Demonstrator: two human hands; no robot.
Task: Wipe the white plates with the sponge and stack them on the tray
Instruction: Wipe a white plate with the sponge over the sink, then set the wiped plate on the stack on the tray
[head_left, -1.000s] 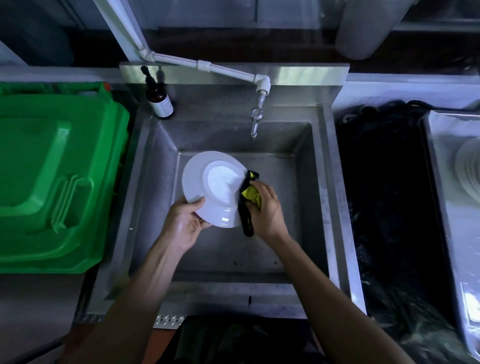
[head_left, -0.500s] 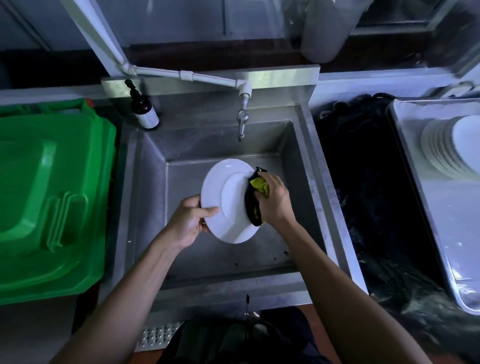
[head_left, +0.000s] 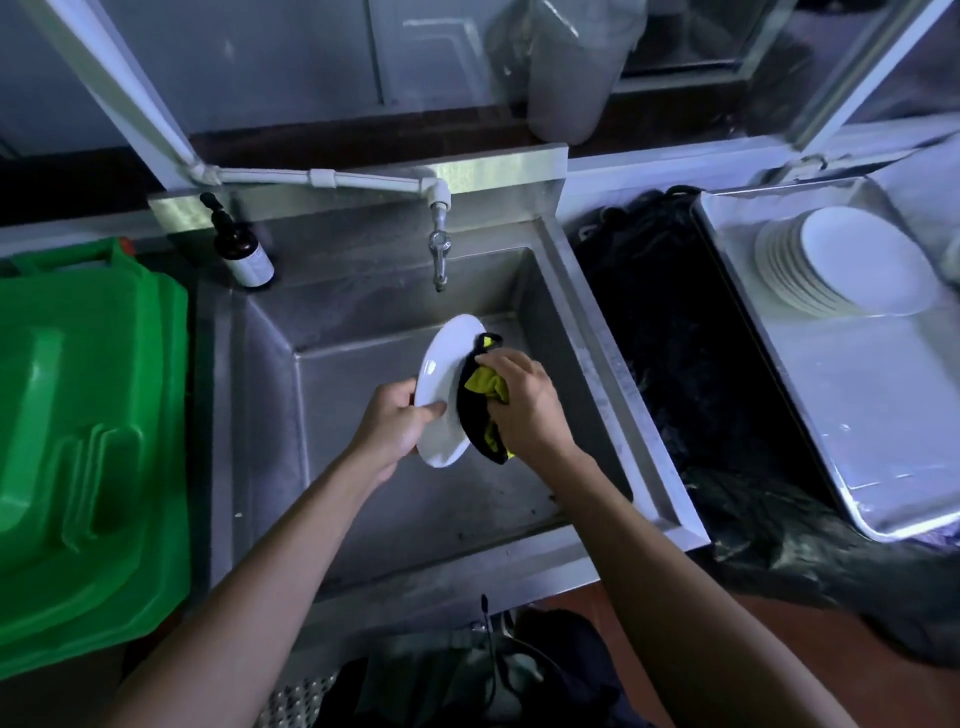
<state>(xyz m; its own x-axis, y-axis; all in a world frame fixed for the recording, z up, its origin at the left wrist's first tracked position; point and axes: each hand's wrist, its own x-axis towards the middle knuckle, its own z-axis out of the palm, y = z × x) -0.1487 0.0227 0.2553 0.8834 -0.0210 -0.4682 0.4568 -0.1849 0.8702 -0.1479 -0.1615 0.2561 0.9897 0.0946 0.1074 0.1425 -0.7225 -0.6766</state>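
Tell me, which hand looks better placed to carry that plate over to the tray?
Probably the left hand: it already grips the plate by its rim, while the right hand is full of sponge. The tray lies to the right, so it must reach across.

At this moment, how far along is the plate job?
Done: a stack of white plates sits on the tray. In hand: the left hand holds a plate over the sink while the right hand wipes with the sponge. Left: stacking it.

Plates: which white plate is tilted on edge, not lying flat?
The plate held over the sink; the others lie flat, stacked on the tray.
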